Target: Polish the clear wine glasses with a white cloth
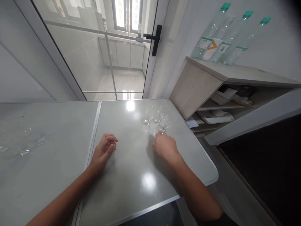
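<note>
My right hand [165,145] is closed over the right part of the table, knuckles up. Its fingertips are hidden, and I cannot make out what they hold. Just beyond it is a small group of clear stemmed glasses, among them a nearer glass [162,129], a left glass [147,122] and a back glass [157,120]. To the left, my left hand [106,146] rests near the table seam with its fingers loosely curled and apart, holding nothing.
More clear glassware [25,152] stands on the left part of the grey table [127,175]. A metal strip [94,128] divides the tabletop. Behind is a glass door with a black handle [156,39]. At right, a wooden shelf [199,81] carries several plastic bottles [224,47].
</note>
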Demonstrator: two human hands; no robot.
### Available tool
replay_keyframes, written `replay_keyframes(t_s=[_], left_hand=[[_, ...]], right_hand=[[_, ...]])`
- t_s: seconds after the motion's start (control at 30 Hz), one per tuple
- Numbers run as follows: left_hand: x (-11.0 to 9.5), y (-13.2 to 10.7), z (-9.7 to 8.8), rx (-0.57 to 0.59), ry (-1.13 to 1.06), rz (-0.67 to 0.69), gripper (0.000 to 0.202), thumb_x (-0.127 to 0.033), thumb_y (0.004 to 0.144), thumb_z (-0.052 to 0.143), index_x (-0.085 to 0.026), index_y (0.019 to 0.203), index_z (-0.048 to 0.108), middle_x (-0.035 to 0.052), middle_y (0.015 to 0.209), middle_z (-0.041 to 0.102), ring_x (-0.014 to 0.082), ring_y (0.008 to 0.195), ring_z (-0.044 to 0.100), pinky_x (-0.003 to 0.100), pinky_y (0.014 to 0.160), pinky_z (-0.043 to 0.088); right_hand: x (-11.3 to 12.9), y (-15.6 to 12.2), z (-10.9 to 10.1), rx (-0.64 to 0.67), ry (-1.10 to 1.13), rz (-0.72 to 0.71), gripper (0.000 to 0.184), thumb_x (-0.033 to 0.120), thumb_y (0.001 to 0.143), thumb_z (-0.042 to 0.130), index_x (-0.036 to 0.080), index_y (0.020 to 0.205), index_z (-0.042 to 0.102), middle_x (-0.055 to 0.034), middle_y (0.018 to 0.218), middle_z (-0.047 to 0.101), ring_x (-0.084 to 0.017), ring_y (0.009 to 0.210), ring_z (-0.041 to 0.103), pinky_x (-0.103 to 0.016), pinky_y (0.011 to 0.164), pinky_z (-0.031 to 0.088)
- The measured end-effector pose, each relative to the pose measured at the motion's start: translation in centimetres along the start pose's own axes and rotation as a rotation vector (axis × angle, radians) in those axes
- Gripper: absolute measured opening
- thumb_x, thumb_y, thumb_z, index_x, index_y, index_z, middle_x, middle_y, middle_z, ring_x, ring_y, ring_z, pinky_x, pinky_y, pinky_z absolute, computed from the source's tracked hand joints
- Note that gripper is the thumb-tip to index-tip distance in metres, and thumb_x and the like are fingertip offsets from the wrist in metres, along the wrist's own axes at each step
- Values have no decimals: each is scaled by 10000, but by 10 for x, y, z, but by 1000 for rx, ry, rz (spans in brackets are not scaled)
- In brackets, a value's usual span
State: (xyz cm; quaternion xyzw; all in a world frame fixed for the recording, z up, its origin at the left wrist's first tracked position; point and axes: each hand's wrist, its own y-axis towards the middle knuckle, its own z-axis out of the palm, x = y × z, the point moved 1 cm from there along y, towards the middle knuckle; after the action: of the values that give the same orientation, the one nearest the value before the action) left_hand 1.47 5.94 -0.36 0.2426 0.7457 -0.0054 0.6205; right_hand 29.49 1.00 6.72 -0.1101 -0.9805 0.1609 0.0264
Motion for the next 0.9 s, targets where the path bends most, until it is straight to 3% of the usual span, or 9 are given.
replay_keyframes(t_s=[0.1,0.23,0.33,0.47,0.53,0.63,0.7,0.77,0.9], left_hand=[[-1,1,0,-10,-3,3,284,-497,1017,542,-244,1063,661,64,969,535,191,793,517,331,706,443],[1,2,-1,-22,-25,18,299,-512,1003,558,-239,1025,676,73,932,552,214,818,525,340,714,441],[9,0,-3,-24,-79,2,369,-530,996,559,-227,796,621,53,777,501,211,737,471,338,648,401],[16,-8,-4,-51,-128,-70,601,-534,1022,512,-231,538,325,-17,564,251,153,533,245,327,534,234],[11,-11,-6,-98,-33,-82,633,-580,1022,486,-227,525,317,-18,547,255,139,511,242,323,531,211],[0,-8,-18,-223,157,1,632,-667,1012,417,-222,565,469,13,562,398,153,531,364,328,559,288],[-6,-2,-36,-384,313,37,599,-670,1008,419,-217,650,577,12,576,434,153,538,376,328,582,316],[-10,3,-61,-617,398,35,551,-650,1013,427,-215,731,615,-12,576,396,146,534,345,312,576,301],[-18,2,-119,-1069,449,61,419,-545,1044,409,-219,845,582,-41,629,362,143,567,350,276,581,300]], right_hand=[[20,-3,3,-78,10,-128,229,185,915,496,163,1039,687,-160,966,753,-289,866,742,-335,722,477],[47,-3,16,-103,43,-486,173,239,894,542,189,1017,653,-95,945,740,-239,809,706,-300,688,424],[57,2,29,-110,133,-778,195,272,885,552,207,1045,642,-61,989,736,-204,821,681,-276,678,399],[56,13,48,-51,444,-1020,195,222,805,555,211,982,637,-22,985,721,-165,846,644,-245,725,415],[52,20,54,70,701,-1057,78,198,749,523,200,799,582,11,772,645,-140,709,578,-227,674,412],[46,32,58,325,1041,-1015,57,255,704,492,211,669,499,30,608,507,-128,576,468,-222,558,367],[45,39,59,438,1156,-920,90,295,658,508,219,622,477,24,560,466,-128,534,411,-232,510,334],[44,43,59,490,1180,-838,116,332,626,524,222,604,493,15,540,445,-133,522,374,-243,479,302],[42,42,61,478,1140,-738,162,382,606,575,232,588,517,-15,571,483,-160,550,413,-265,493,356]])
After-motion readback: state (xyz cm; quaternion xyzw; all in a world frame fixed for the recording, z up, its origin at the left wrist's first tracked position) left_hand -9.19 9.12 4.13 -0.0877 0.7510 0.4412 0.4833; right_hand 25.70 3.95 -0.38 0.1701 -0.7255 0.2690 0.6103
